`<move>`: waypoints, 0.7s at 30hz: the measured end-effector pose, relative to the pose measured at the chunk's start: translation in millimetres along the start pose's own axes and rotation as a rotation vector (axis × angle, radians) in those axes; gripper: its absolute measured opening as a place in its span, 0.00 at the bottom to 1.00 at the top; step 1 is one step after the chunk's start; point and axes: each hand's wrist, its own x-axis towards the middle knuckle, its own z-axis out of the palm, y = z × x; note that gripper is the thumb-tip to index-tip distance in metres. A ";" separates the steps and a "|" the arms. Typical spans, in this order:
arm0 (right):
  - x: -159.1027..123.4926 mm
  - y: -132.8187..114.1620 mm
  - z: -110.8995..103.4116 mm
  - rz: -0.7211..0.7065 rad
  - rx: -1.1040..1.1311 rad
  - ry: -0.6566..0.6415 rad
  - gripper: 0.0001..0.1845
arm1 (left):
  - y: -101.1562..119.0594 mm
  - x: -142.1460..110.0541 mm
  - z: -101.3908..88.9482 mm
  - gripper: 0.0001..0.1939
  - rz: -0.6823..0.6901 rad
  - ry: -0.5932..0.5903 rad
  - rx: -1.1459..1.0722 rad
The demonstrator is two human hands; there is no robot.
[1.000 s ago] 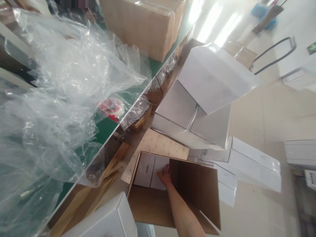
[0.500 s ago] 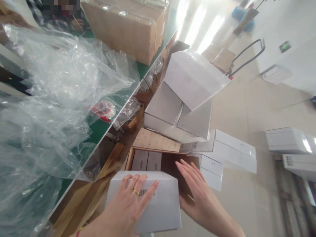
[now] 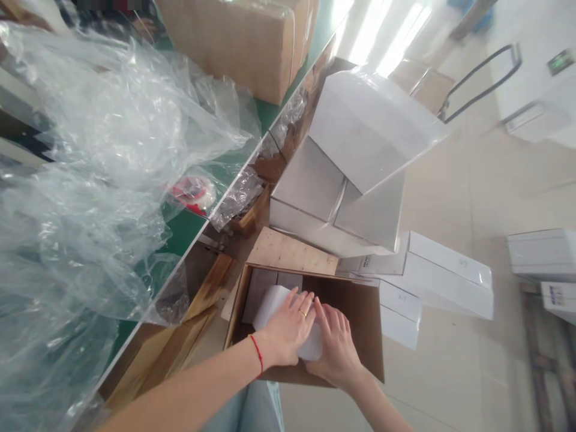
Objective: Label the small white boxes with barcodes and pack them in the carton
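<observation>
Both my hands are down inside an open brown cardboard carton (image 3: pixel 360 306) on the floor. My left hand (image 3: pixel 288 327), with a ring and a red wrist string, lies with fingers wrapped over a white box (image 3: pixel 272 303). My right hand (image 3: pixel 335 345) grips the same box from its right side. Two more white boxes (image 3: pixel 265 285) stand against the carton's far wall, partly hidden.
A heap of clear plastic film (image 3: pixel 90 180) and a tape roll (image 3: pixel 193 192) lie on the green table at left. A stack of white boxes (image 3: pixel 351 180) stands beyond the carton, more white boxes (image 3: pixel 445 273) lie on the floor at right. A large sealed brown box (image 3: pixel 243 42) sits at the back.
The white box, held up near me half a second ago, has gone down into the carton. Both hands followed it in and now close on it.
</observation>
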 end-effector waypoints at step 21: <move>-39.4 -35.3 -20.7 0.462 -0.109 0.271 0.57 | -71.9 -89.1 128.1 0.24 -0.908 0.787 -0.781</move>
